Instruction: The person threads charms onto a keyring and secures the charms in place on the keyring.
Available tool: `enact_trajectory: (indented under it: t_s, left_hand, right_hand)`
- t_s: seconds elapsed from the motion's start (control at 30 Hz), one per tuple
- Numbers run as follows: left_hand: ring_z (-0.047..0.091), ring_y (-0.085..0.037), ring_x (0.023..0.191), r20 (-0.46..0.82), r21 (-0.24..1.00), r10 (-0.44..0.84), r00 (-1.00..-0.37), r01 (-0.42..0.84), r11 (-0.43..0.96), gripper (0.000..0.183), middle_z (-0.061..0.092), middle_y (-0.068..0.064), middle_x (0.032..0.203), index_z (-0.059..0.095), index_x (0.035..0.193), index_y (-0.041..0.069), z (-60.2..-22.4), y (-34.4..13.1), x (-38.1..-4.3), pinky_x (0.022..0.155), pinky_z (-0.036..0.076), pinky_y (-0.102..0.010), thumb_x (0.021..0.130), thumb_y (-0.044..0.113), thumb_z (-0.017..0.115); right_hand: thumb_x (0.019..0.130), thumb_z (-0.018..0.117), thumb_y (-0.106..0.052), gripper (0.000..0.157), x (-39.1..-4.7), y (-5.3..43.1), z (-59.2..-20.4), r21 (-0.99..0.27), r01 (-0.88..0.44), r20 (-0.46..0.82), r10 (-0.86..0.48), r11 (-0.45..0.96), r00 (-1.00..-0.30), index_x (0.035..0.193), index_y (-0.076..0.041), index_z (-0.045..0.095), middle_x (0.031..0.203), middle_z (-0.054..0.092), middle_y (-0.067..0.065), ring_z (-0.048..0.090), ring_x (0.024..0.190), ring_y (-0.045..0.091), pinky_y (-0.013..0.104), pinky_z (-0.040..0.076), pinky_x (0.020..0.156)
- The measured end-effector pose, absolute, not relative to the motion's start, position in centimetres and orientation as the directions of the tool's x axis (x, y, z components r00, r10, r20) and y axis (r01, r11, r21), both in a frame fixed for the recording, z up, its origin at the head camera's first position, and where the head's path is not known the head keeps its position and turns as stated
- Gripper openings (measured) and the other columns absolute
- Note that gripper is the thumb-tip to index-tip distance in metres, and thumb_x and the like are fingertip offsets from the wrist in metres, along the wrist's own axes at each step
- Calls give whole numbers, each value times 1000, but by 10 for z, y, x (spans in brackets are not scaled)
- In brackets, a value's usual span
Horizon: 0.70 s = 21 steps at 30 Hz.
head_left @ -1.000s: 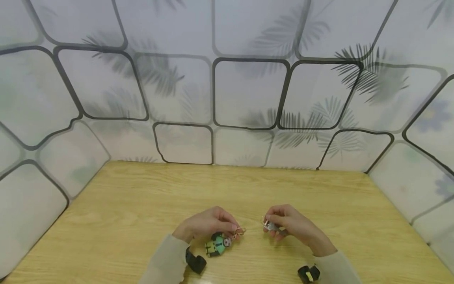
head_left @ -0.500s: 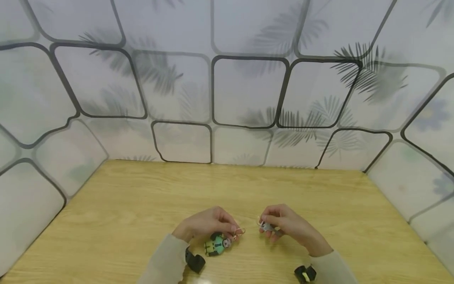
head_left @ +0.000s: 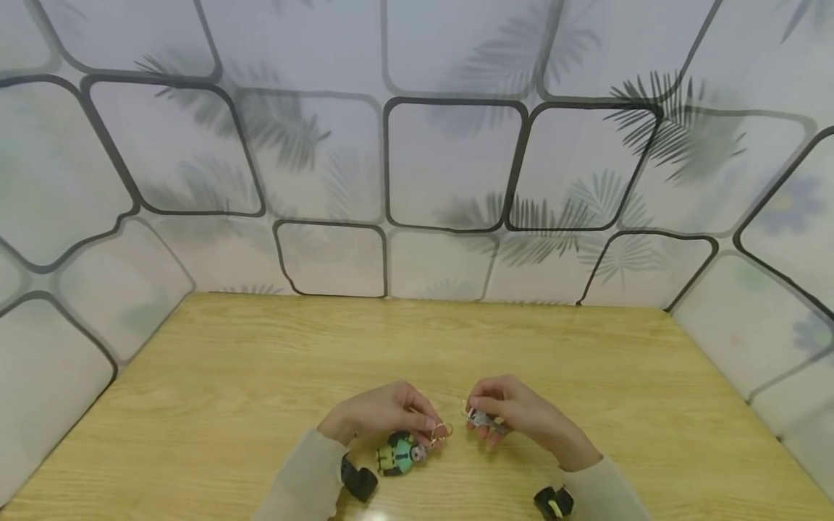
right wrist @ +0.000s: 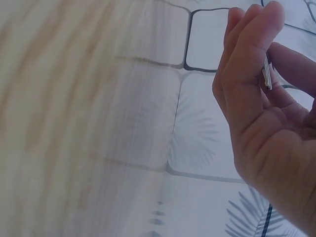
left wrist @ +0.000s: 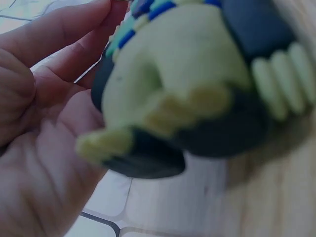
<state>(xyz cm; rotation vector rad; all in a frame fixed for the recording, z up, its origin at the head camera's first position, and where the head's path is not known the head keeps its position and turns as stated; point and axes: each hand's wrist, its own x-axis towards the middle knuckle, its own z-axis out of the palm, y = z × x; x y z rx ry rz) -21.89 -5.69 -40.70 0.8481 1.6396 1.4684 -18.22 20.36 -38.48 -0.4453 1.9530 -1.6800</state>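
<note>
My left hand (head_left: 386, 411) pinches the gold-coloured ring and chain (head_left: 441, 433) of a keychain. Its figurine (head_left: 400, 456) hangs off to the hand's lower left, with a green top, yellowish legs and dark arms. Close up in the left wrist view, the figurine (left wrist: 182, 54) fills the middle with its feet toward the camera. A short way to the right, my right hand (head_left: 515, 407) holds a flat, key-like silver metal piece (head_left: 481, 418) between thumb and fingers. Only thin edges of the silver metal piece (right wrist: 267, 74) show in the right wrist view. A gap separates ring and metal piece.
Both hands are over a light wood table (head_left: 313, 354). Patterned pale walls (head_left: 449, 166) enclose it at the back and sides. A black wrist mount (head_left: 358, 480) sits at the left wrist and another black mount (head_left: 554, 502) at the right.
My right hand has moved left with the silver metal piece, narrowing the gap to the ring. The left hand stays nearly still, holding the keychain. The head view has shifted slightly.
</note>
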Motion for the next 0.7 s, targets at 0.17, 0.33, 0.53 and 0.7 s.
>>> enact_trajectory:
  t_s: [0.17, 0.33, 0.53, 0.7]
  left_hand:
    - [70, -9, 83, -106, 993, 879, -465, -10, 115, 23, 72, -22, 108, 64, 113, -21, -408, -58, -219, 82, 58, -30, 102, -3, 54]
    - [70, -10, 82, -101, 994, 882, -460, -13, 107, 23, 73, -16, 101, 64, 111, -22, -407, -56, -219, 80, 58, -28, 103, -3, 54]
    - [69, -10, 81, -89, 994, 881, -464, 16, 109, 23, 74, -14, 97, 65, 109, -20, -407, -54, -218, 81, 58, -30, 103, -1, 55]
    - [69, -9, 79, -86, 993, 882, -463, 29, 112, 22, 74, -13, 96, 66, 108, -20, -407, -53, -218, 80, 58, -30, 103, -1, 55]
  right_hand:
    - [108, 49, -11, 26, -182, 202, -383, -980, 87, -175, -569, 179, -804, 106, 12, 60, 87, 67, 10, 62, 68, 14, 25, 57, 58]
    - [108, 50, -11, 27, -182, 199, -382, -981, 74, -166, -586, 178, -793, 106, 14, 59, 87, 68, 10, 63, 67, 13, 24, 56, 57]
    - [107, 51, -9, 25, -182, 197, -383, -982, 56, -154, -596, 180, -788, 106, 14, 60, 88, 69, 11, 63, 67, 12, 23, 56, 57]
    - [106, 52, -8, 21, -182, 195, -384, -980, 42, -151, -600, 193, -786, 105, 11, 62, 89, 69, 11, 64, 69, 14, 26, 57, 59]
